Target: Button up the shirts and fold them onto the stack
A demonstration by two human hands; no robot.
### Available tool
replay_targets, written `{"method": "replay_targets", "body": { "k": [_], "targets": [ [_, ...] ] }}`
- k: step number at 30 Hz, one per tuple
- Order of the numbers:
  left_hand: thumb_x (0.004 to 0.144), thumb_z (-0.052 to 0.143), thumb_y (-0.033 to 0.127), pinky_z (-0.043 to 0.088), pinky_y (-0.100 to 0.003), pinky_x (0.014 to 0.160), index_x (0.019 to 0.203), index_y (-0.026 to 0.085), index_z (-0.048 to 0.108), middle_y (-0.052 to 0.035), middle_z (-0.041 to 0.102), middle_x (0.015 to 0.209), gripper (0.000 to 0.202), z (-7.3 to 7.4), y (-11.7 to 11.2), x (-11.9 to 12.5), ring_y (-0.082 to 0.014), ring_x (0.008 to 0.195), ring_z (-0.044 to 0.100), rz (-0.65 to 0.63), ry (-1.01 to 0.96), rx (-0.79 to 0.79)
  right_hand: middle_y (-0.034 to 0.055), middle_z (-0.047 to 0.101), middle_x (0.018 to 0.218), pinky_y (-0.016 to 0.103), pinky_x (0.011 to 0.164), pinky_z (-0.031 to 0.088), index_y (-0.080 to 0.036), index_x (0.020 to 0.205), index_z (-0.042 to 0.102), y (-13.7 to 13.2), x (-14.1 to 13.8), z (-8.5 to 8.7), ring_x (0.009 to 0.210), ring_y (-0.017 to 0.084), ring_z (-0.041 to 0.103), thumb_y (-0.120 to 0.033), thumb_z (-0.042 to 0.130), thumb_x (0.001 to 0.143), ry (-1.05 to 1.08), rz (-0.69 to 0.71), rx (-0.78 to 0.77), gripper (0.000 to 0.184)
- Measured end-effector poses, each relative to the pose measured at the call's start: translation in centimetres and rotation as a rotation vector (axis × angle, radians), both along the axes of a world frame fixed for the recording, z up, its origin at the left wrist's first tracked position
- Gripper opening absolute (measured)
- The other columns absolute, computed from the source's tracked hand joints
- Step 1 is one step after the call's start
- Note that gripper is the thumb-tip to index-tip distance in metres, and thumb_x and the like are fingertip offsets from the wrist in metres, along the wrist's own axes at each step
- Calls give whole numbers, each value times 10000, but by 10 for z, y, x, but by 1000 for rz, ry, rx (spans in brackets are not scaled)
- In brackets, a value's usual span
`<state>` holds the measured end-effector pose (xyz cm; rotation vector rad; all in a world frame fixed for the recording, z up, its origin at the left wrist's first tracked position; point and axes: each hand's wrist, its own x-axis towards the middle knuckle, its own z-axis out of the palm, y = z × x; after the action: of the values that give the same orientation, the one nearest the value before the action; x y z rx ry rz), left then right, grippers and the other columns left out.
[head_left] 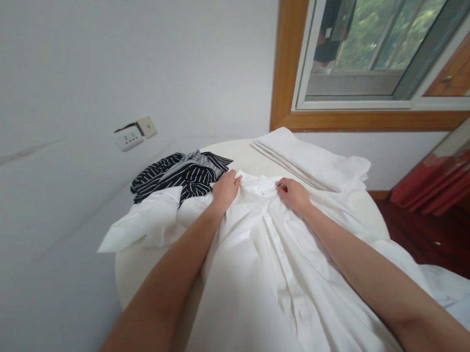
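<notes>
A white button-up shirt (pixel 240 281) lies front up across a round table (pixel 133 276), its collar end away from me and its button strip running towards me. My left hand (pixel 226 191) pinches the left side of the collar. At the collar's right side, my right hand (pixel 294 195) has its fingers closed on the fabric. One sleeve spreads out to the left, past my left forearm. Close beyond my left hand is a crumpled black-and-white striped garment (pixel 179 173). A folded white cloth (pixel 308 154) rests at the table's far right, beyond my right hand.
A white wall with a power socket (pixel 128 138) borders the table on the left and back. A wood-framed window (pixel 295 121) is at the back right. Red-and-white curtain (pixel 436 184) hangs at the right above dark red flooring (pixel 411 230). More white material (pixel 461 290) lies at lower right.
</notes>
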<state>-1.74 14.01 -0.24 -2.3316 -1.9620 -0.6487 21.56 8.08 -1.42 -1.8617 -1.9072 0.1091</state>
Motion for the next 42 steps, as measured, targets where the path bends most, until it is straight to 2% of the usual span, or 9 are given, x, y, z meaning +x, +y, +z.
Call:
{"method": "replay_targets", "body": {
  "k": [5, 10, 12, 15, 18, 26, 30, 34, 42],
  "targets": [
    [978, 332, 451, 439, -363, 762, 1189, 149, 522, -148, 642, 1035, 415, -4, -7, 8, -290, 923, 628, 6, 177, 55, 36, 715, 1005, 260, 666, 388, -245, 1035, 671, 0, -1, -4, 885, 194, 633, -267, 511, 893, -20, -25, 16, 215],
    [942, 428, 423, 390, -476, 901, 1294, 141, 498, -184, 588, 1142, 456, 3, -20, -1, -352, 1087, 529, -94, 221, 223, 63, 698, 1064, 259, 692, 391, -219, 1068, 638, 6, -2, -9, 910, 192, 630, -225, 461, 914, -36, -54, 80, 234],
    [924, 473, 347, 364, -495, 954, 1319, 168, 501, -169, 567, 1201, 435, 9, -27, -1, -340, 1136, 491, -190, 191, 288, 67, 694, 1070, 258, 693, 390, -217, 1076, 633, 10, -4, -9, 914, 193, 628, -205, 452, 912, -53, -40, 87, 245],
    [919, 447, 227, 393, -442, 974, 1156, 201, 623, -108, 600, 1145, 297, 19, -34, 9, -268, 1092, 517, -435, 94, 276, 65, 698, 1048, 262, 683, 391, -224, 1075, 641, 15, -6, -8, 892, 198, 630, -212, 455, 911, -88, 1, 78, 249],
    [903, 416, 144, 432, -395, 975, 1047, 181, 664, -87, 637, 1048, 289, 17, -35, 25, -225, 1033, 550, -580, -13, 220, 64, 700, 1038, 264, 690, 401, -226, 1077, 653, 17, -7, -7, 883, 197, 632, -219, 456, 913, -101, 3, 68, 256],
    [878, 493, 150, 415, -433, 1034, 1260, 183, 574, -108, 596, 1197, 392, -30, -24, 21, -239, 1131, 527, -465, -115, 157, 44, 693, 1062, 261, 763, 426, -250, 1124, 678, 15, -3, -7, 948, 192, 627, -257, 481, 911, -22, 13, 50, 290],
    [906, 519, 247, 400, -441, 1029, 1277, 221, 589, -114, 545, 1235, 378, -22, -21, 20, -251, 1144, 510, -432, -69, 122, 29, 674, 1011, 242, 722, 417, -283, 1209, 647, 8, -4, -3, 846, 159, 625, -253, 496, 908, -31, 136, 71, 338],
    [889, 572, 310, 411, -414, 1001, 1170, 225, 660, -89, 566, 1040, 306, -6, -10, 26, -236, 1029, 554, -402, -15, 6, 24, 646, 977, 231, 702, 401, -294, 1180, 675, 3, -9, 2, 781, 132, 611, -301, 474, 940, -59, 278, 78, 313],
    [910, 541, 360, 438, -408, 903, 1097, 226, 603, -99, 536, 1135, 238, -6, -11, 28, -268, 1107, 484, -346, 100, 54, 29, 631, 944, 230, 694, 395, -291, 1110, 721, 6, -11, 5, 788, 137, 613, -405, 482, 950, -46, 264, 1, 310]
  ]
}}
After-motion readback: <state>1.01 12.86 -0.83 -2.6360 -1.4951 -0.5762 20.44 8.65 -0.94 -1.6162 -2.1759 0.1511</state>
